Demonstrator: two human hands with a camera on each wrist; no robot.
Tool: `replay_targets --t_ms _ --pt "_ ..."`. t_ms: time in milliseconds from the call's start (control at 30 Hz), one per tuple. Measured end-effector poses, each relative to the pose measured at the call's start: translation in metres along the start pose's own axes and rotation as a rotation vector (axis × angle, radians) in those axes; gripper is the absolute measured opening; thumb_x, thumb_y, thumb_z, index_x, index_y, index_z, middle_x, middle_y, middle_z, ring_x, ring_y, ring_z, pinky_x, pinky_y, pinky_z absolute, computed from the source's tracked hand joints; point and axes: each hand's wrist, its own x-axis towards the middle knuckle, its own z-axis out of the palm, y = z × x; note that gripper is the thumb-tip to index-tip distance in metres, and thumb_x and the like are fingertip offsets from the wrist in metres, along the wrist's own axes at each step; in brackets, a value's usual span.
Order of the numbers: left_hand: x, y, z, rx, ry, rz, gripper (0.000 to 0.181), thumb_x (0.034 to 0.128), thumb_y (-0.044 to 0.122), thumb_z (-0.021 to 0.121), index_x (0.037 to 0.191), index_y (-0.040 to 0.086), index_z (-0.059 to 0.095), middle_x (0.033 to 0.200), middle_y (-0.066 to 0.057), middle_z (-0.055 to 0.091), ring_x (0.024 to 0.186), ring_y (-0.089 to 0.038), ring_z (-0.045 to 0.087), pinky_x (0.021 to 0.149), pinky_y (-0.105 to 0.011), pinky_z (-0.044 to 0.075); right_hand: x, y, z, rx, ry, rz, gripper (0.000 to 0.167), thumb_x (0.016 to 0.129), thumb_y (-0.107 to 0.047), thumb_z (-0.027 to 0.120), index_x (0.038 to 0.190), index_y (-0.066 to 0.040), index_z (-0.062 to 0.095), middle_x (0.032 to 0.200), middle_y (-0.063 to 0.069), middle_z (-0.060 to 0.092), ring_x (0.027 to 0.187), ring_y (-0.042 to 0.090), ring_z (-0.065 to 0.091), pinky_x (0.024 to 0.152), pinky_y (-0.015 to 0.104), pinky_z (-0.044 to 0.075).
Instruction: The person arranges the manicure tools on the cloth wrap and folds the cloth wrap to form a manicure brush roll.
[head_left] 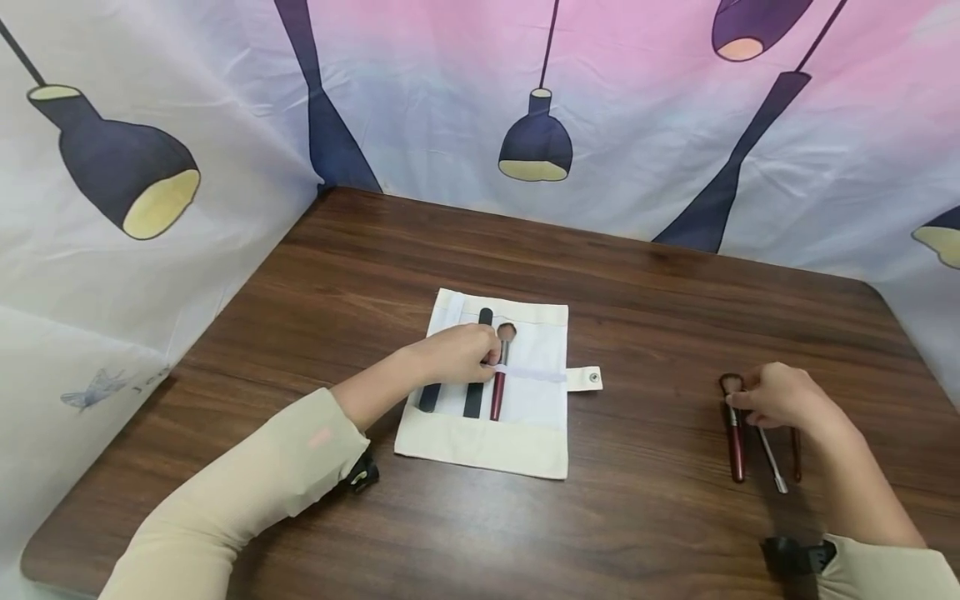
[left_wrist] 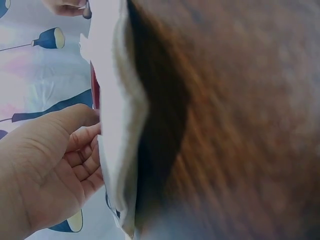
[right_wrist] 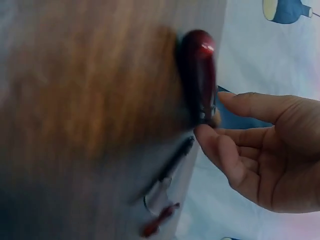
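Note:
My left hand (head_left: 459, 354) is over the cream roll-up pouch (head_left: 480, 446), thumb and forefinger pinching the pale elastic band (head_left: 531, 372) across it. Right by these fingertips, a red-handled makeup brush (head_left: 497, 396) lies in the pouch, beside a black flat stick with a rounded end (head_left: 473, 400). A second dark stick (head_left: 430, 397) lies further left. At the right, my right hand (head_left: 783, 396) has thumb and fingers around the neck of another red-handled makeup brush (head_left: 736, 450). In the right wrist view, that brush's thick handle (right_wrist: 200, 55) points away from the fingers.
Just beside the right hand lie a slim silver tool (head_left: 772, 462) and a thin dark-red stick (head_left: 797, 457). A strap with a snap (head_left: 585, 379) sticks out from the pouch's right side. Printed cloth (head_left: 450, 108) hangs behind the wooden table (head_left: 637, 517).

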Motion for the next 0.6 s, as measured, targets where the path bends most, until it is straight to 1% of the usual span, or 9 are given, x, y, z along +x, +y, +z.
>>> replay_targets --t_ms 67,167,300,367,400,433,500,567,600 --pt "-0.001 0.0 0.0 0.0 0.001 0.004 0.009 0.0847 0.009 0.061 0.076 0.009 0.058 0.078 0.0 0.049 0.068 -0.013 0.045 0.063 -0.024 0.038 0.003 -0.001 0.002 0.019 -0.012 0.009 0.063 0.087 -0.019 0.062 0.12 0.027 0.034 0.08 0.015 0.063 0.065 0.019 0.063 0.059 0.033 0.052" --pt "-0.001 0.001 0.0 -0.005 0.006 0.003 0.01 0.0843 0.008 0.062 0.075 0.008 0.058 0.078 -0.001 0.05 0.069 -0.013 0.046 0.063 -0.025 0.038 0.007 -0.003 0.003 0.054 -0.025 0.006 0.064 0.087 -0.015 0.062 0.122 0.027 0.029 0.082 0.017 0.062 0.065 0.018 0.062 0.059 0.033 0.052" --pt "-0.001 0.003 -0.002 -0.018 0.008 -0.021 0.011 0.0839 0.008 0.063 0.074 0.009 0.057 0.078 -0.001 0.049 0.069 -0.014 0.046 0.062 -0.025 0.038 0.011 -0.007 0.005 0.087 -0.03 -0.013 0.057 0.086 -0.011 0.061 0.118 0.025 0.031 0.08 0.015 0.059 0.064 0.017 0.061 0.059 0.033 0.052" --pt "-0.001 0.004 -0.002 -0.023 0.018 -0.019 0.009 0.0829 0.007 0.063 0.075 0.008 0.058 0.078 -0.001 0.05 0.069 -0.014 0.046 0.062 -0.024 0.038 0.012 -0.009 0.006 0.088 -0.029 -0.014 0.054 0.085 -0.01 0.061 0.116 0.024 0.032 0.082 0.019 0.058 0.064 0.016 0.06 0.059 0.033 0.052" --pt "-0.001 0.005 -0.002 -0.028 0.024 -0.017 0.008 0.0825 0.006 0.063 0.076 0.008 0.059 0.079 -0.001 0.051 0.069 -0.014 0.046 0.062 -0.024 0.038 0.013 -0.01 0.006 0.084 -0.028 -0.013 0.054 0.086 -0.01 0.061 0.117 0.024 0.032 0.085 0.023 0.058 0.064 0.016 0.06 0.059 0.033 0.052" --pt "0.0 0.006 -0.002 -0.035 0.029 -0.016 0.007 0.0822 0.006 0.063 0.076 0.007 0.06 0.079 -0.001 0.051 0.069 -0.013 0.046 0.062 -0.024 0.038 0.013 -0.011 0.006 0.079 -0.026 -0.012 0.056 0.086 -0.009 0.061 0.119 0.025 0.032 0.089 0.027 0.057 0.064 0.016 0.06 0.059 0.033 0.052" --pt "0.001 0.008 -0.003 -0.041 0.042 -0.001 0.003 0.0819 0.005 0.062 0.079 0.006 0.062 0.08 -0.002 0.052 0.07 -0.013 0.046 0.063 -0.024 0.039 0.014 -0.014 0.007 0.074 -0.014 -0.016 0.06 0.086 -0.01 0.06 0.122 0.026 0.029 0.095 0.032 0.054 0.064 0.016 0.061 0.059 0.033 0.052" --pt "0.002 0.009 -0.002 -0.039 0.046 0.016 0.002 0.0829 0.006 0.062 0.08 0.006 0.062 0.081 -0.001 0.053 0.069 -0.013 0.046 0.063 -0.024 0.04 0.016 -0.019 0.007 0.074 0.012 -0.026 0.064 0.086 -0.011 0.06 0.124 0.028 0.025 0.094 0.031 0.056 0.062 0.017 0.061 0.058 0.032 0.052" --pt "0.002 0.01 -0.002 -0.038 0.044 0.02 0.003 0.0836 0.007 0.062 0.08 0.006 0.061 0.081 -0.001 0.053 0.069 -0.012 0.046 0.063 -0.024 0.039 0.017 -0.022 0.007 0.08 0.028 -0.032 0.065 0.086 -0.012 0.06 0.125 0.027 0.025 0.09 0.028 0.059 0.062 0.017 0.061 0.057 0.032 0.052"
